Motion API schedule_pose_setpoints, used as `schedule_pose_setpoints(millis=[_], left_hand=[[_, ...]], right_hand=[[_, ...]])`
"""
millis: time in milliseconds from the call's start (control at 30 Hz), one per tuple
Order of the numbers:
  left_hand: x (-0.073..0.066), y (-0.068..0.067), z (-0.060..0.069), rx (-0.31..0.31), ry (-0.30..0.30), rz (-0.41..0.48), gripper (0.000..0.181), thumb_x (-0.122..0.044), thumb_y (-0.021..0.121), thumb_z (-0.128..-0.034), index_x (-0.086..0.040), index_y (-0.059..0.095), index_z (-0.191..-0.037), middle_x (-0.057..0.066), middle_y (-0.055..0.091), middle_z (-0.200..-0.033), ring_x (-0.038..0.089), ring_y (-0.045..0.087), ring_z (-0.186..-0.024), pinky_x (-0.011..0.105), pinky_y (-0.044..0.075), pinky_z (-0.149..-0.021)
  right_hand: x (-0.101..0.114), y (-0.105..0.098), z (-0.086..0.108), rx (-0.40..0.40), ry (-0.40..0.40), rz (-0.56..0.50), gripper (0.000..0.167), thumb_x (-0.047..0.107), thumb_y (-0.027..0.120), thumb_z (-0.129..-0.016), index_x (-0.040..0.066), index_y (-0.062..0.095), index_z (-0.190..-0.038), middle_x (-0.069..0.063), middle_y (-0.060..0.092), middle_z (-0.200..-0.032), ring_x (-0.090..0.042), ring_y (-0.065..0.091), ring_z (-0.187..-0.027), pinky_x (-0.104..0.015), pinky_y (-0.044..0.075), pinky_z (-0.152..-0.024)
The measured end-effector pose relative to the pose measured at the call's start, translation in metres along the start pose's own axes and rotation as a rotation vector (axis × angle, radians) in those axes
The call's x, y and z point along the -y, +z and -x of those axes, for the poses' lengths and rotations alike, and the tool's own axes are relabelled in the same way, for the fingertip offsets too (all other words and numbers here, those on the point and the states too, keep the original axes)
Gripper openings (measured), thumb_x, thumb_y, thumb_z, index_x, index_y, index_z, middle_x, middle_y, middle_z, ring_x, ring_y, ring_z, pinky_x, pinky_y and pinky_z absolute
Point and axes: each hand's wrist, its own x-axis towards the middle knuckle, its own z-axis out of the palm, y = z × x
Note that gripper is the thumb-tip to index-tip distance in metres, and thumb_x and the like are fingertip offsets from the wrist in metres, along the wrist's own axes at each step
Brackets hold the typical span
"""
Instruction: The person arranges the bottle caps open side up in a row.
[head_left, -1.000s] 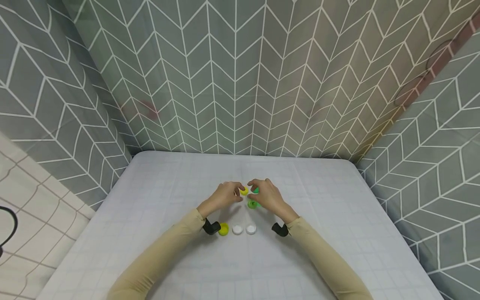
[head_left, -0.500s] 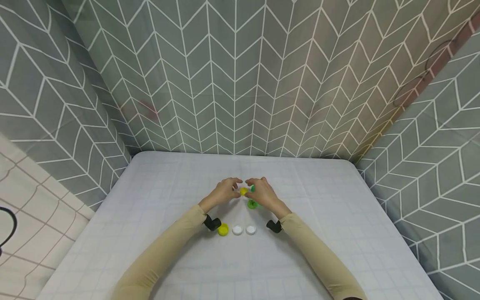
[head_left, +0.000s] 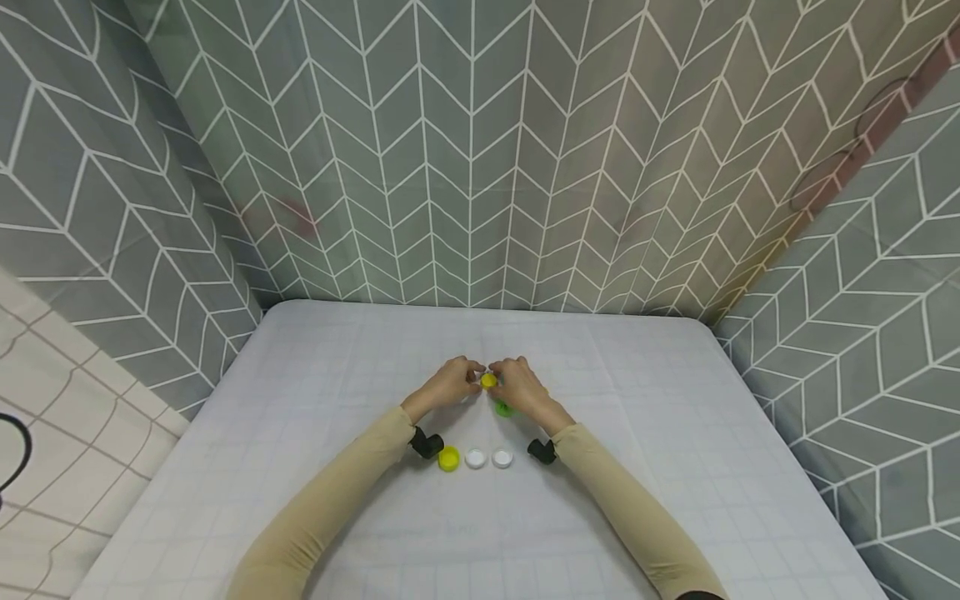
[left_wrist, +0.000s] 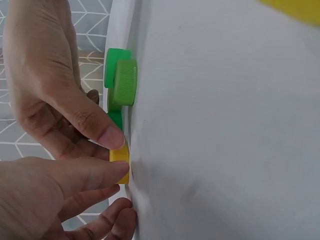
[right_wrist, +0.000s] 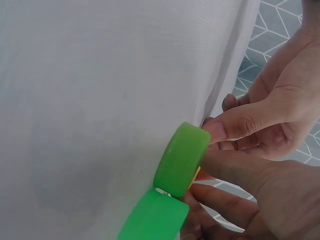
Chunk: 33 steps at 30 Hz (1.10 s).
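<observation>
On a white-covered table (head_left: 465,533), a person's left hand (head_left: 448,382) and right hand (head_left: 519,388) both pinch one small yellow bottle cap (head_left: 488,381), held between them near the middle. Positioning this cap seems under way and unfinished. A second yellow cap (head_left: 448,459) and two white caps (head_left: 476,458) (head_left: 502,458), in a row nearer the person, are untouched; whether they await handling is unclear. Only the head view shows that whole row. The wrist views reveal a ridged light-green cap (right_wrist: 180,162) beside a bluish-green cap (right_wrist: 155,217), which the right hand hides from above.
</observation>
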Motion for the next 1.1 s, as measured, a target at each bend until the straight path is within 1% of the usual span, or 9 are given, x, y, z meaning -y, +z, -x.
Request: schedule_pose_setpoints(millis=[100,200,267,400,533,667,800,967,1100], left_hand=[[-0.0001,0.0008,-0.0001,0.001,-0.002,0.006,0.038,-0.006,0.069,-0.085,-0.002,0.064,-0.123,0.009,0.058,-0.093,0.018,0.052,-0.081,0.026,0.043,-0.069],[-0.0006,0.0008,0.0005,0.0,-0.011,0.017,0.038,-0.005,0.069,-0.0845,-0.002,0.065,-0.122,0.009,0.057,-0.094,0.019,0.052,-0.082,0.028,0.044,-0.069],[-0.0009,0.001,0.0006,-0.005,-0.007,0.013,0.037,-0.005,0.07,-0.0839,-0.003,0.066,-0.121,0.009,0.057,-0.094,0.019,0.052,-0.082,0.028,0.045,-0.069],[-0.0002,0.0027,0.001,-0.022,0.003,0.003,0.035,-0.006,0.072,-0.0825,-0.003,0.068,-0.117,0.008,0.058,-0.092,0.018,0.052,-0.081,0.027,0.044,-0.069],[0.0011,0.0049,0.0016,-0.045,0.022,-0.001,0.032,-0.007,0.074,-0.0813,-0.003,0.069,-0.113,0.007,0.059,-0.089,0.017,0.052,-0.079,0.026,0.043,-0.068],[0.0019,0.0061,0.0023,-0.068,0.047,-0.01,0.031,-0.009,0.076,-0.0805,-0.002,0.07,-0.11,0.007,0.061,-0.089,0.016,0.055,-0.079,0.026,0.045,-0.068],[0.0018,0.0062,0.0031,-0.075,0.045,-0.014,0.03,-0.009,0.076,-0.0807,-0.002,0.07,-0.109,0.007,0.061,-0.09,0.016,0.055,-0.08,0.027,0.045,-0.069],[0.0007,0.0063,0.0042,-0.076,0.042,-0.021,0.03,-0.008,0.075,-0.0818,-0.001,0.069,-0.111,0.006,0.061,-0.089,0.015,0.055,-0.078,0.026,0.045,-0.068],[-0.0003,0.0065,0.0053,-0.078,0.039,-0.009,0.029,-0.008,0.074,-0.0826,-0.001,0.069,-0.111,0.006,0.062,-0.089,0.015,0.056,-0.078,0.026,0.046,-0.068]], right_hand=[[-0.0004,0.0011,-0.001,0.004,-0.015,0.008,0.04,0.01,0.072,-0.084,0.001,0.064,-0.122,-0.014,0.066,-0.112,-0.024,0.05,-0.097,-0.038,0.047,-0.086],[-0.0007,0.0016,-0.0015,0.007,-0.023,0.016,0.035,0.009,0.072,-0.084,0.002,0.067,-0.119,-0.013,0.066,-0.108,-0.024,0.049,-0.094,-0.037,0.046,-0.083],[-0.001,0.0017,-0.0015,0.008,-0.02,0.011,0.032,0.008,0.072,-0.085,0.003,0.069,-0.116,-0.012,0.066,-0.105,-0.024,0.049,-0.093,-0.036,0.046,-0.082],[-0.0015,0.0016,-0.0011,0.007,-0.023,-0.003,0.029,0.008,0.072,-0.085,0.003,0.07,-0.113,-0.011,0.066,-0.102,-0.024,0.051,-0.094,-0.037,0.047,-0.083],[-0.0019,0.002,-0.0007,0.001,-0.038,0.005,0.028,0.008,0.072,-0.084,0.002,0.07,-0.112,-0.011,0.067,-0.102,-0.024,0.054,-0.095,-0.037,0.048,-0.084],[-0.0019,0.0025,-0.0008,0.003,-0.043,0.007,0.029,0.008,0.073,-0.084,0.002,0.07,-0.112,-0.011,0.068,-0.103,-0.024,0.055,-0.097,-0.038,0.049,-0.087],[-0.0012,0.0026,-0.0011,0.004,-0.046,0.01,0.03,0.009,0.073,-0.084,0.002,0.07,-0.112,-0.011,0.068,-0.104,-0.024,0.055,-0.098,-0.038,0.048,-0.088],[-0.0012,0.0021,-0.0009,-0.01,-0.065,0.026,0.029,0.011,0.074,-0.083,0.002,0.071,-0.111,-0.011,0.069,-0.105,-0.024,0.055,-0.095,-0.037,0.048,-0.086],[-0.0006,0.0012,0.0007,-0.018,-0.076,0.021,0.028,0.011,0.074,-0.083,0.002,0.071,-0.11,-0.011,0.07,-0.105,-0.024,0.056,-0.094,-0.038,0.048,-0.085]])
